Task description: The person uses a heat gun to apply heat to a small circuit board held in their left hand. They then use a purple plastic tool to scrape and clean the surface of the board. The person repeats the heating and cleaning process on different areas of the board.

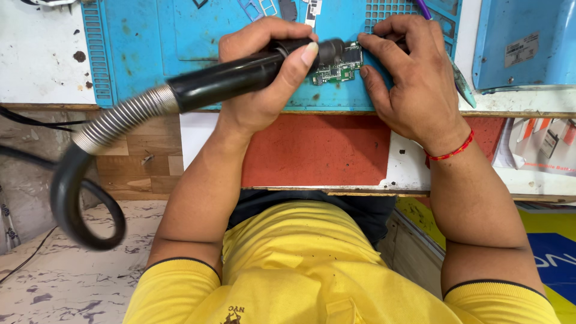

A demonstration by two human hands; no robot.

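Observation:
My left hand [264, 72] grips the black handle of a hot-air tool [234, 78], whose ribbed metal hose [120, 120] curves off to the left into a black cable loop. The tool's nozzle points at a small green circuit board [337, 67] lying on a blue work mat [180, 42]. My right hand [411, 78] rests on the mat beside the board, fingertips touching its right edge and pinning it down. A red thread band circles my right wrist.
A blue plastic housing [522, 42] stands at the far right. A red panel [312, 150] sits under the bench edge. Small parts lie along the top of the mat. Packets [540, 144] lie at right, below the bench. A marbled floor shows at left.

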